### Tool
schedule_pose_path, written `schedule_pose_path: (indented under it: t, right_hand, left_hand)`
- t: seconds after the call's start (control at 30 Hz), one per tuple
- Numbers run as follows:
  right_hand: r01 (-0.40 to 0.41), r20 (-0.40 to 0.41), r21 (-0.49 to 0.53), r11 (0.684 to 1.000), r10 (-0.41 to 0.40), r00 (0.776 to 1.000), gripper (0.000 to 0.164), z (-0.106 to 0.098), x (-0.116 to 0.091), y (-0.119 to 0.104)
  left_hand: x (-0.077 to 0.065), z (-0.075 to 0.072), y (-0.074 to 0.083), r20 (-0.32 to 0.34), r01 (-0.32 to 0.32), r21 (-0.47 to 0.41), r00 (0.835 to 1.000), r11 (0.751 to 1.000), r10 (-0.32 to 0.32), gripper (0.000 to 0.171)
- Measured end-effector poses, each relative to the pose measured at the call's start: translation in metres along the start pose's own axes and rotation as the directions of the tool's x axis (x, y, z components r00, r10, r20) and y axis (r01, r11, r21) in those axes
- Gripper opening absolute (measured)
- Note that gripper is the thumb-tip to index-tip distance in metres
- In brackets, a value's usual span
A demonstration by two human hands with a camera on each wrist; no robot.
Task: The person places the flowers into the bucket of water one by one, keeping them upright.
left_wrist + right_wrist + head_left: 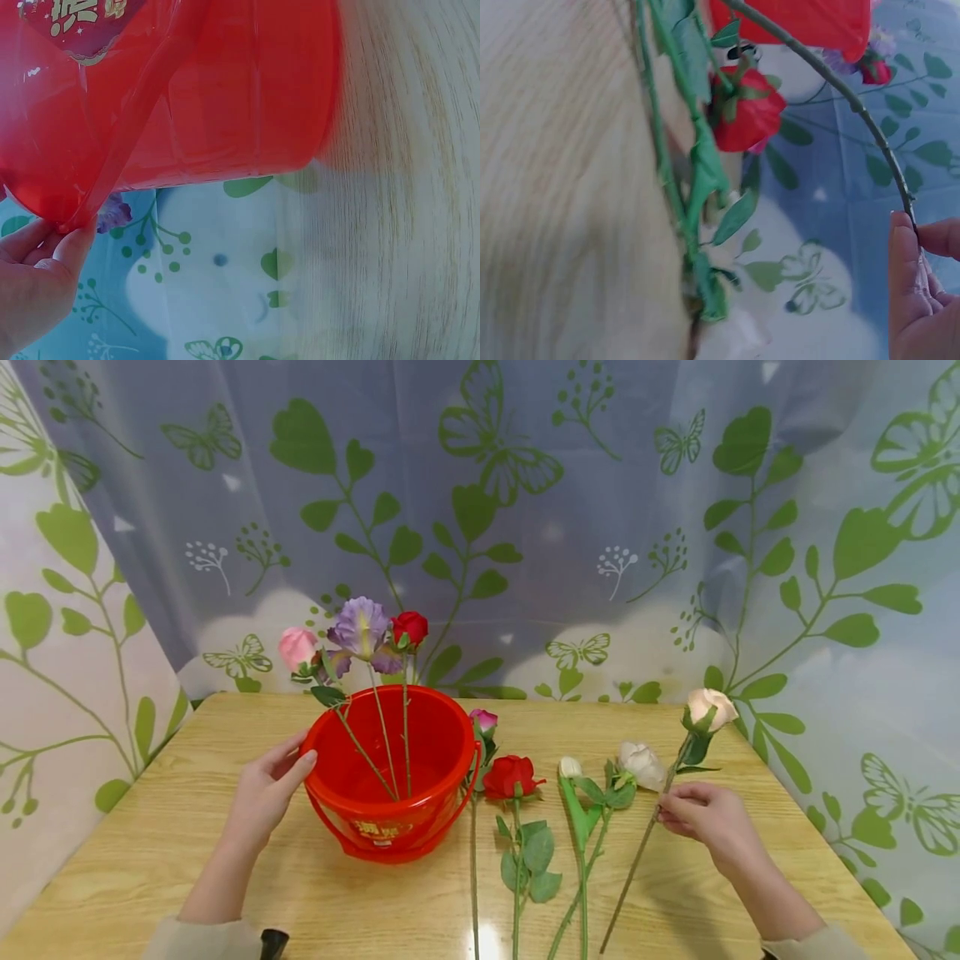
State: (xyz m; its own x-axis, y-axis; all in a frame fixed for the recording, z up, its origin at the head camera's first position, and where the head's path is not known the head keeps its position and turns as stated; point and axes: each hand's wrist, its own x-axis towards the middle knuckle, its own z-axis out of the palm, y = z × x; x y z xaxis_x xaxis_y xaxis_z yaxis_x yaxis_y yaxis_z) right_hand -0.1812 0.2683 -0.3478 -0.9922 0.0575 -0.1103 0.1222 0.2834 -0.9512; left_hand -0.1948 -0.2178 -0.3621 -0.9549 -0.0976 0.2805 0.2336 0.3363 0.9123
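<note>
My left hand (262, 789) grips the rim of a red plastic bucket (390, 822) on its left side, with the thumb outside near the handle joint. Inside the bucket stand a pink rose (297, 647), a purple iris (360, 628) and a red rose (409, 629), their stems leaning on the inner wall. To the right, my right hand (708, 818) pinches the stem of a peach rose (711, 710) between thumb and fingers. That rose is tilted, bloom up, its stem slanting down to the left. In the right wrist view the stem (855, 105) looks bent.
Between bucket and right hand lie several artificial flowers on the wooden table (247, 727): a magenta one (483, 720), a red rose (513, 778), a white bud (570, 767) and a white rose (642, 765). A patterned curtain (525, 568) hangs behind.
</note>
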Motion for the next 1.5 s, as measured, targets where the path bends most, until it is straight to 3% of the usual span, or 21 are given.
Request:
schedule_pose_path:
  t: [0.2, 0.47, 0.97, 1.27, 1.5]
  right_hand:
    - [0.069, 0.009, -0.014, 0.998, -0.069, 0.998, 0.032, 0.010, -0.003, -0.015]
    - [0.149, 0.020, -0.006, 0.989, -0.149, 0.989, 0.026, 0.027, -0.004, -0.034]
    - [0.247, 0.020, 0.116, 0.962, -0.251, 0.968, 0.021, 0.064, -0.002, -0.065]
    - [0.344, -0.077, 0.222, 0.912, -0.336, 0.939, 0.023, 0.087, 0.002, -0.084]
    - [0.472, -0.156, 0.304, 0.827, -0.445, 0.882, 0.012, 0.096, 0.002, -0.105]
  left_hand:
    - [0.001, 0.000, 0.000, 0.000, -0.007, -0.007, 1.000, 1.000, 0.007, 0.047]
    - [0.002, 0.001, -0.001, 0.003, -0.017, -0.027, 1.000, 0.999, 0.017, 0.047]
    - [0.001, 0.001, -0.002, -0.003, -0.024, -0.006, 1.000, 1.000, 0.024, 0.047]
    - [0.000, 0.001, -0.002, -0.017, -0.020, -0.003, 1.000, 1.000, 0.020, 0.047]
    - [0.000, 0.001, -0.001, -0.015, -0.022, 0.008, 1.000, 1.000, 0.022, 0.045]
